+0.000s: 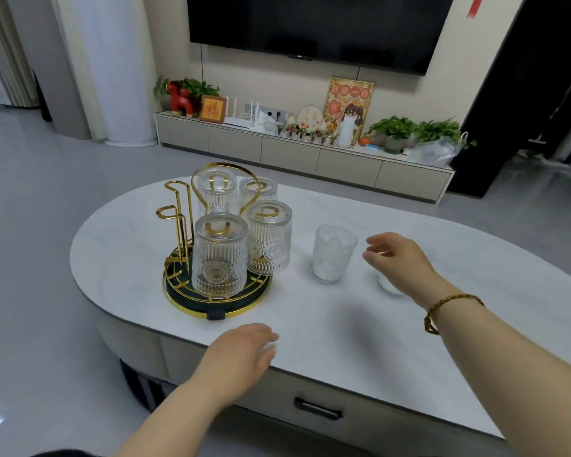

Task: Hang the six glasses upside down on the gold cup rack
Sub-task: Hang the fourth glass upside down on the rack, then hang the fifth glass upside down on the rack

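Soft, even indoor light fills the room, brightest on the white table top [343,206]. A faint diffuse shadow lies at lower centre of the frame. The television [317,24] at the top shows dull reflections. Wide-angle bending curves the edges; the whole frame is slightly soft.

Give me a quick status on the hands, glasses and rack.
Both hands empty, right hand beside upright glass. Four glasses hung on rack. Two pegs free. Nothing blocking.
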{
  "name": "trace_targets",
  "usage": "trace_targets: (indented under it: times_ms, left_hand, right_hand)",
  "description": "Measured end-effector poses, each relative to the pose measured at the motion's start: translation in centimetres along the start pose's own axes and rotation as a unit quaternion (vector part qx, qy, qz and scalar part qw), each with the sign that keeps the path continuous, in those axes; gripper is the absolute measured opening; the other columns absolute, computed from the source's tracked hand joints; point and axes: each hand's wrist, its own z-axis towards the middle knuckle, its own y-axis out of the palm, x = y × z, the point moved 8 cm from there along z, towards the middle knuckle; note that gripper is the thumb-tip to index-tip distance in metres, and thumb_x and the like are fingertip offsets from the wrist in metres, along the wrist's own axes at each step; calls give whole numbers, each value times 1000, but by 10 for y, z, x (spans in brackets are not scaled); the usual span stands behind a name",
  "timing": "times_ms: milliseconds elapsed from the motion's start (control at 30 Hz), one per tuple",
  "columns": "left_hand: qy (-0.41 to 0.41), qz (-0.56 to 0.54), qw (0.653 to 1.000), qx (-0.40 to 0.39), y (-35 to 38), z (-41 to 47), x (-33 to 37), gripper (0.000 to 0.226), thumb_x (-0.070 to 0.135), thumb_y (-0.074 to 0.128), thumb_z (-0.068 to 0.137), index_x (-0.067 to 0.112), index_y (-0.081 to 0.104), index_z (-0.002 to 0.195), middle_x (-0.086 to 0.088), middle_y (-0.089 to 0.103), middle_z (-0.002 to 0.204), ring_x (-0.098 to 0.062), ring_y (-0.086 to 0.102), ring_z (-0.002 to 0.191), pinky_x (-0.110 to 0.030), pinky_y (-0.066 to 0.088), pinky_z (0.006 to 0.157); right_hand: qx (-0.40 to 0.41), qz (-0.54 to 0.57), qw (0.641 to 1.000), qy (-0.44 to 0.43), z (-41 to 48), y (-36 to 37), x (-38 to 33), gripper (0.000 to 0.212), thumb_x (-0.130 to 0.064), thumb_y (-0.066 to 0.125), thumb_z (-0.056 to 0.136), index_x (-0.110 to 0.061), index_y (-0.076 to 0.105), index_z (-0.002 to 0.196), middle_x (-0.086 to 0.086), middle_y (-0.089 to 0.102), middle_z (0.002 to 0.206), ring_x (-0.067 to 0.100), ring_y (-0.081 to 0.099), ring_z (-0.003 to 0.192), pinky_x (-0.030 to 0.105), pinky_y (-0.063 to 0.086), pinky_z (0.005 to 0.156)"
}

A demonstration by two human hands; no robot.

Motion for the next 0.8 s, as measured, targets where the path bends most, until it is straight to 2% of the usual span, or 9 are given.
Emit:
trace_targets:
  times_ms: [200, 300, 500, 600, 733, 800]
  left_hand:
    - [-31, 56, 998, -20, 24, 8, -4, 49, 34, 35, 96, 24, 23, 143, 4, 15, 156, -12, 13, 143, -27, 11, 116]
    - [-34, 92, 994, -36, 35, 12, -6, 52, 40, 27, 97, 25, 12, 145, 2, 2, 158, -14, -2, 145, -30, -1, 118]
    - [-30, 97, 994, -48, 43, 17, -13, 54, 44, 24, 96, 28, 7, 145, 4, -5, 158, -14, -10, 144, -30, -7, 117]
    - [-28, 87, 995, -45, 43, 17, -16, 55, 45, 26, 96, 29, 8, 145, 5, -5, 158, -12, -10, 144, -29, -8, 117]
    - [-19, 73, 996, -48, 43, 17, -19, 56, 47, 28, 95, 31, 10, 144, 7, -5, 158, -10, -11, 144, -28, -8, 116]
    - [-15, 68, 996, -50, 43, 18, -20, 56, 48, 29, 94, 32, 9, 144, 7, -6, 157, -10, -12, 144, -27, -10, 116]
  right_hand:
    - [5, 91, 994, 65, -10, 41, 56, 54, -21, 63, 76, -13, 39, 124, 8, 49, 121, 17, 47, 99, 26, 37, 80]
    - [-10, 116, 990, 76, -6, 66, 69, 71, -23, 66, 74, -15, 26, 132, 9, 38, 135, 22, 41, 118, 27, 33, 90]
    - [-13, 121, 990, 78, 12, 94, 82, 92, -28, 69, 69, -20, 9, 138, 5, 22, 148, 21, 22, 134, 34, 24, 106]
    - [8, 73, 994, 81, 26, 99, 86, 94, -32, 69, 68, -16, 9, 139, 7, 27, 145, 23, 20, 134, 36, 22, 108]
    - [55, 29, 996, 66, 42, 102, 81, 90, -35, 72, 63, -13, 22, 134, 9, 44, 134, 27, 36, 125, 37, 30, 101]
    - [76, 34, 994, 66, 47, 103, 80, 93, -36, 73, 61, -13, 21, 134, 9, 44, 134, 28, 38, 125, 38, 31, 103]
